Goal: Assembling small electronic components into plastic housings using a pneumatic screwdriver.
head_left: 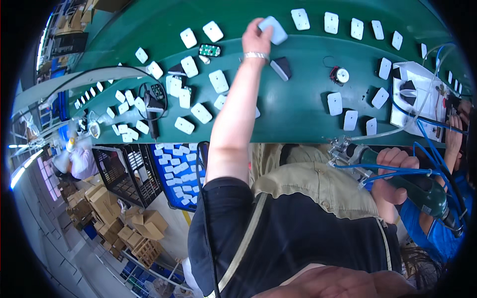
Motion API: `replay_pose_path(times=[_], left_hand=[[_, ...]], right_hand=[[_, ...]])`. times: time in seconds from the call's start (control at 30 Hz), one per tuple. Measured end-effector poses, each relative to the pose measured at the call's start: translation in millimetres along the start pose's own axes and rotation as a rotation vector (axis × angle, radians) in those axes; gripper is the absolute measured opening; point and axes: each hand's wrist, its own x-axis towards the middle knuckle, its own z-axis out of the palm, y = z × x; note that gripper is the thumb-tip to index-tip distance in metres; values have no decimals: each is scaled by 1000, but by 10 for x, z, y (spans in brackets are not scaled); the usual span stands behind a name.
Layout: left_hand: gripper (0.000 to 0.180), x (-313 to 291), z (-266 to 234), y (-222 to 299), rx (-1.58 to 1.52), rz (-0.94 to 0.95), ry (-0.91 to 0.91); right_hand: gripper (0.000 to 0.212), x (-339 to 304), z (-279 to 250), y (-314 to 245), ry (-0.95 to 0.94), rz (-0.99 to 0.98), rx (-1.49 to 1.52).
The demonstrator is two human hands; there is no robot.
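Observation:
My left hand (257, 39) reaches over the green work surface, its fingers closed on the edge of a white plastic housing (274, 31). Just below it lies a dark wedge-shaped block (281, 68). At the bench's near edge, my right hand (396, 171) is wrapped round a green power screwdriver (415, 191). The tool's metal nozzle end (348, 153) points left, and a blue air hose (387, 168) runs along it. Several white housings, such as one standing alone (300, 19), are spread along the far strip. A round white part with wires (341, 75) rests right of the middle.
More housings (201, 113) and a green circuit board (209, 50) lie at left, near a black handheld tool (152, 116). A white fixture (417, 94) with hoses stands at right, by a co-worker's hand (453, 133). A blue tray (171, 149) of white parts sits below the bench.

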Motion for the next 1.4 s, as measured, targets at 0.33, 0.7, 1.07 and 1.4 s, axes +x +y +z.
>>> replay_pose_path(times=[0.33, 0.7, 1.07, 1.4], left_hand=[[52, 714, 171, -152, 1079, 205, 31], [49, 826, 996, -474, 572, -75, -263], [41, 162, 616, 365, 342, 66, -276], [31, -2051, -63, 223, -149, -592, -413]], right_hand=[[53, 149, -217, 3, -27, -34, -42], [45, 242, -230, 51, -156, -59, 28], [43, 91, -334, 91, -54, -50, -75], [57, 189, -279, 67, -249, -76, -19]])
